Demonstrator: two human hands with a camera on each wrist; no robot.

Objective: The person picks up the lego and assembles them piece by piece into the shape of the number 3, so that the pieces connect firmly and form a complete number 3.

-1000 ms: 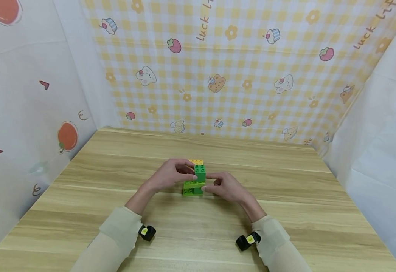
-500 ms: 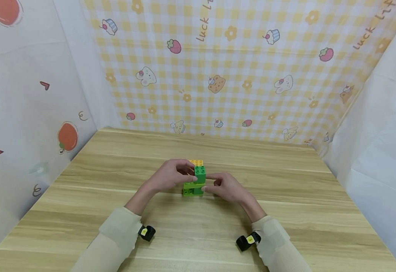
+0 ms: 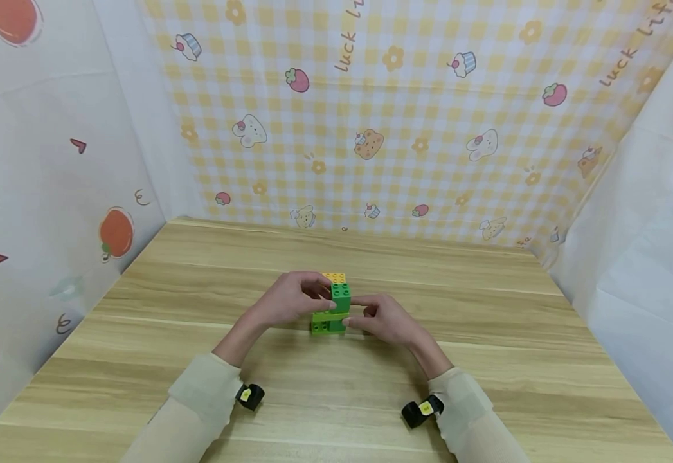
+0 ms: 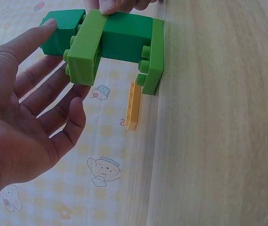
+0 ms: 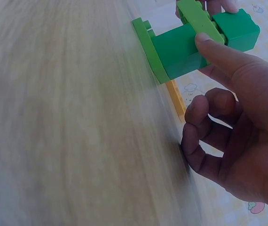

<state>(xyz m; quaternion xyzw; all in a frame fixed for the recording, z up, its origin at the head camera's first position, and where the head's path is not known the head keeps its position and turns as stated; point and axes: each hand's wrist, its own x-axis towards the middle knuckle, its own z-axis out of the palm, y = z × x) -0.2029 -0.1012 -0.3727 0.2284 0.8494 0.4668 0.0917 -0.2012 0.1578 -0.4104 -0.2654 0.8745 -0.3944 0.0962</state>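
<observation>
A small tower of toy building bricks stands mid-table: a light green base (image 4: 155, 61), a dark green block (image 4: 127, 37), a light green brick (image 4: 84, 49) across it, and another dark green block (image 3: 341, 303) at the top. Studs show in a narrow gap beneath this top block in the left wrist view. My left hand (image 3: 290, 300) pinches the top block, thumb on its near face. My right hand (image 3: 391, 320) pinches the tower at the crossing light green brick, thumb in front and index finger reaching behind; its other fingers curl loosely.
Behind the tower lies a flat yellow-orange brick (image 4: 133, 106) on the wooden table (image 3: 486, 360). A checked, printed cloth (image 3: 417, 109) hangs along the back edge, with white cloths at both sides. Black wrist cameras (image 3: 251, 397) sit on the cuffs.
In the head view the top dark green block has come slightly lower, covering studs of the light green brick that showed before. Both hands keep nearly the same place and hold.
</observation>
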